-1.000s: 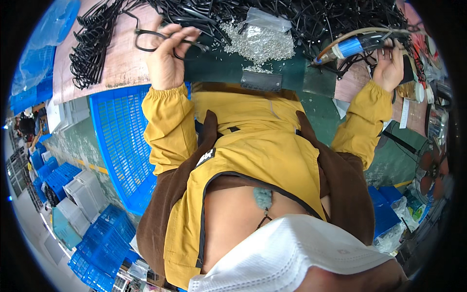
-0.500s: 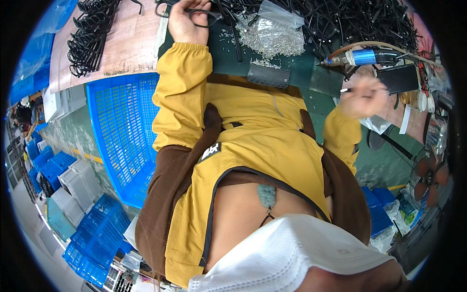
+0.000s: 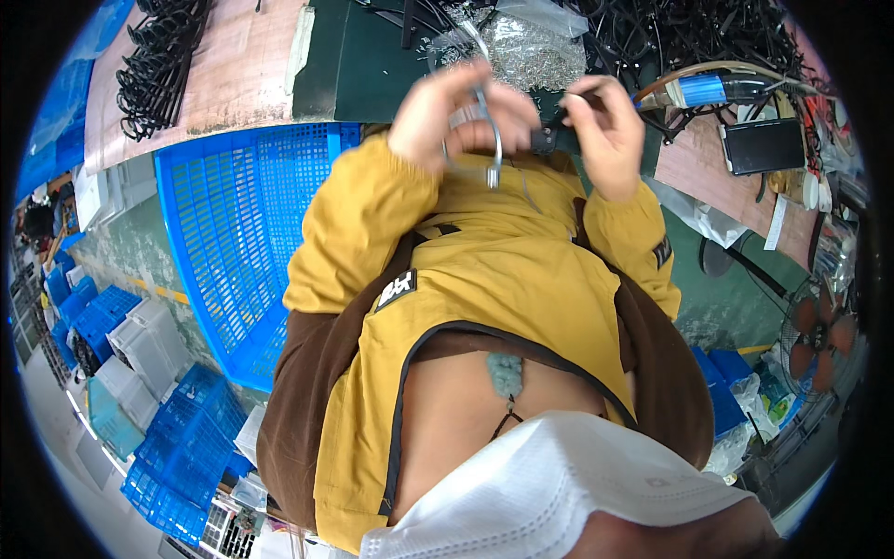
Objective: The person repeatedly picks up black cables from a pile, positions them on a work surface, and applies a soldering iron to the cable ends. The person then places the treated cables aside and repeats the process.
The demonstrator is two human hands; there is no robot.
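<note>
My left hand [image 3: 436,116] is closed on an eyeglasses frame [image 3: 494,140], tilted on edge and smeared by motion in front of my yellow smock. Just to the right, my right hand [image 3: 610,135] is up with thumb and fingertips pinched; a small dark bit shows at the tips, too small to name. Beyond both hands lies a heap of tiny silvery metal pieces [image 3: 540,58], apparently screws, on a dark green mat [image 3: 358,79]. A dark block [image 3: 544,141] at the table edge is mostly hidden behind my hands.
Tangled black glasses parts [image 3: 689,37] cover the far right. A blue-banded power screwdriver [image 3: 698,91] lies beside a black phone-like slab [image 3: 762,146]. Black frames [image 3: 158,74] are stacked at the far left. A blue crate [image 3: 219,242] stands below the table; a fan [image 3: 819,331] is at right.
My left hand has come down and right with the eyeglasses frame. My right hand has moved left from beside the black slab, and the two hands are now close together.
</note>
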